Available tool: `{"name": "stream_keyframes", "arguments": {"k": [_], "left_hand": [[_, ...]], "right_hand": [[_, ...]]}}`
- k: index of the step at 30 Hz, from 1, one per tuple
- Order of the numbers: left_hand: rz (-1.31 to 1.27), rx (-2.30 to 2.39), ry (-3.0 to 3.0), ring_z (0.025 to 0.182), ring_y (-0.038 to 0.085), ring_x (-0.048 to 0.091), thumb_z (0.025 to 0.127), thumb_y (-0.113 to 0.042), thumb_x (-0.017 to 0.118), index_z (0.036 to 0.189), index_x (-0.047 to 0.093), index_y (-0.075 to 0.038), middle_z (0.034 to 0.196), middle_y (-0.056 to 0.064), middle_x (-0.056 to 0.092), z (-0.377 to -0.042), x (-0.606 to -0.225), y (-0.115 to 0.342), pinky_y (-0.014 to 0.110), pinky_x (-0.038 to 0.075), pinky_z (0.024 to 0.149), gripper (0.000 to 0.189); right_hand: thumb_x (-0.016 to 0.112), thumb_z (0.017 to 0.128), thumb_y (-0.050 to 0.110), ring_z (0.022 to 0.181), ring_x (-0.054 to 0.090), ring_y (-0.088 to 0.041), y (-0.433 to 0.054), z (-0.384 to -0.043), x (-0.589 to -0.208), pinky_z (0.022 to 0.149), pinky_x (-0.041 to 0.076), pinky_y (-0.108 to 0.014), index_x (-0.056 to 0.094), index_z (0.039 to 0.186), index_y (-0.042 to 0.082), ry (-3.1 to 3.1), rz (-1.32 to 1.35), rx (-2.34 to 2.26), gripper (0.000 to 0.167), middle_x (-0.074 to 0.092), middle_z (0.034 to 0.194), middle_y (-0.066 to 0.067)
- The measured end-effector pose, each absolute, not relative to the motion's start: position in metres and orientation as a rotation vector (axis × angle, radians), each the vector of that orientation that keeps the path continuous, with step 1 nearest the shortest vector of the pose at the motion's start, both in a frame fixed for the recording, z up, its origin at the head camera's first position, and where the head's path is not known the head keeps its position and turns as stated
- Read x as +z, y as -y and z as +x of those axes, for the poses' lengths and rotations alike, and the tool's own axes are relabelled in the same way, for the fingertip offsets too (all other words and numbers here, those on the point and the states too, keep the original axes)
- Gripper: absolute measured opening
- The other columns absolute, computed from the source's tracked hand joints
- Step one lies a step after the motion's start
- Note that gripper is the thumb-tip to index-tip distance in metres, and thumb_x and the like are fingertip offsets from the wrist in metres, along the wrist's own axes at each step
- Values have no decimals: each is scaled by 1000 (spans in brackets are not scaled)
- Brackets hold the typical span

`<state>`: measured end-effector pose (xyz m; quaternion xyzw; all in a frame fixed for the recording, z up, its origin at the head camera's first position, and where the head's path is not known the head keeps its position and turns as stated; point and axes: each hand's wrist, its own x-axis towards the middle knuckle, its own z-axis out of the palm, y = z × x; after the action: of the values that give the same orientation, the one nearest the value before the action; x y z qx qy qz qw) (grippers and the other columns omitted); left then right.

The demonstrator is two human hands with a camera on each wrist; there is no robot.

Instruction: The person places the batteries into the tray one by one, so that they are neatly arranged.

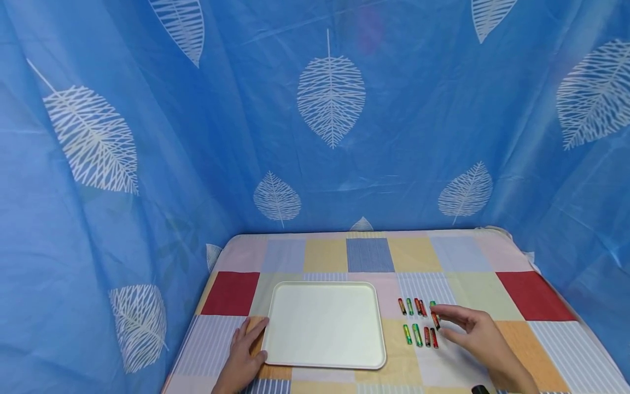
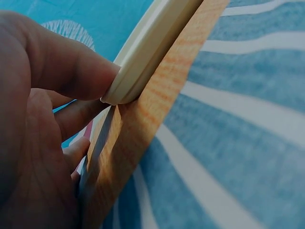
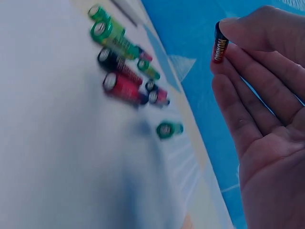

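Observation:
My right hand (image 1: 477, 334) pinches a red and black battery (image 3: 219, 44) between thumb and fingertips. In the right wrist view it stands off the table, near upright. Below and to its left, several small batteries lie in two loose rows; among them are a green battery (image 1: 417, 335) and a red battery (image 1: 427, 336). Part of a green battery (image 1: 432, 303) shows just beyond the held one. At the left, my left hand (image 1: 242, 353) rests with fingers spread beside a cream tray (image 1: 325, 365). Its thumb (image 2: 97, 78) touches the tray's rim, and nothing lies on the tray.
A patchwork cloth (image 1: 325, 254) covers the table. Blue curtains (image 1: 394, 137) with white leaf prints hang behind and at both sides. A small black object (image 1: 479, 389) shows at the bottom edge, near the right forearm.

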<state>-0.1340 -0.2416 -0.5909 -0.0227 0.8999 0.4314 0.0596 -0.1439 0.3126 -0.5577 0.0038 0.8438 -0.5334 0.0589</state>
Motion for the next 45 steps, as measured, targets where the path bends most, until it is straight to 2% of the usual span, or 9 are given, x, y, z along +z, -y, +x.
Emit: {"name": "stream_keyframes", "arguments": {"k": [7, 14, 22, 28, 36, 41, 45], "left_hand": [[-22, 1315, -2747, 164, 57, 14, 82, 5, 73, 157, 61, -13, 171, 32, 38, -132, -591, 243, 79, 0, 130, 77], [-15, 1301, -2761, 163, 59, 15, 83, 4, 73, 157, 61, -13, 171, 34, 36, -132, -589, 242, 81, 2, 129, 77], [-24, 1299, -2769, 163, 58, 17, 83, 4, 74, 156, 62, -14, 172, 34, 33, -133, -588, 243, 81, 4, 129, 76], [-54, 1274, -2784, 161, 60, 20, 82, 1, 75, 156, 63, -15, 172, 35, 33, -131, -587, 241, 83, 8, 128, 76], [-11, 1314, -2816, 162, 60, 21, 80, 1, 74, 153, 65, -14, 170, 35, 36, -129, -588, 242, 82, 8, 128, 75], [8, 1310, -2831, 161, 60, 22, 79, 2, 74, 152, 66, -13, 168, 35, 41, -130, -589, 242, 81, 8, 129, 75], [-32, 1283, -2828, 162, 60, 21, 79, 0, 74, 153, 65, -15, 170, 36, 36, -130, -589, 242, 81, 9, 129, 76]], "right_hand": [[82, 96, 7, 119, 68, 9, -290, -155, -560, 99, 57, -12, 73, 139, 3, -2680, -406, -1756, 44, 76, 134, -21], [81, 97, 5, 120, 71, 3, -259, -174, -563, 98, 62, -20, 73, 139, 3, -2603, -554, -1842, 43, 75, 135, -25], [78, 97, -1, 126, 72, -6, -211, -198, -561, 106, 60, -25, 71, 141, 1, -2428, -786, -1958, 44, 71, 137, -31], [81, 95, 2, 123, 75, -12, -167, -213, -557, 108, 58, -22, 74, 136, 1, -2425, -848, -1917, 42, 76, 133, -24], [81, 94, 3, 123, 76, -26, -109, -228, -554, 111, 59, -32, 77, 134, 7, -2421, -901, -1755, 40, 77, 135, -15], [80, 93, 4, 121, 78, -30, -76, -235, -558, 110, 60, -41, 77, 132, 3, -2387, -963, -1718, 39, 77, 133, -19], [79, 93, 5, 120, 78, -30, -52, -241, -562, 111, 60, -43, 77, 131, 2, -2389, -965, -1661, 38, 79, 131, -15]]}}
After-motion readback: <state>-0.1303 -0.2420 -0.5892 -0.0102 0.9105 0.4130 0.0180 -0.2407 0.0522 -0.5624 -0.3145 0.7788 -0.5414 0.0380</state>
